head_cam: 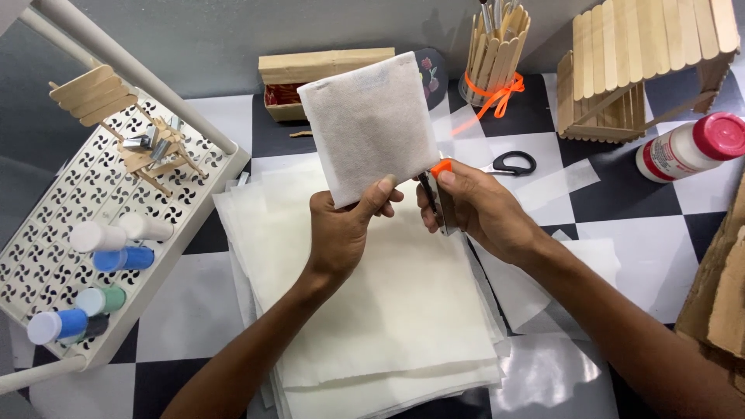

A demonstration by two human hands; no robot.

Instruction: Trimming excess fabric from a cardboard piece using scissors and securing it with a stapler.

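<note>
Hands at frame centre, trimming a white fabric square

Left hand (pixel 339 233) pinches the white fabric square (pixel 371 124) by its lower edge, upright above the stack of white sheets (pixel 388 310); right hand (pixel 473 206) is closed around an orange-tipped cutter (pixel 439 194) touching that edge, so cutting seems underway and needs steady tension; scissors (pixel 508 163) lie behind on the table (pixel 194 302)

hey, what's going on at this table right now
A person is working at a checkered table with both bare hands. The left hand holds up a folded white fabric sheet by its lower edge. The right hand grips a utility knife with an orange slider beside that edge. Below lies a stack of white sheets. Black-handled scissors, a glue bottle with a red cap, craft-stick models and a rack of small paint bottles sit around.
</note>
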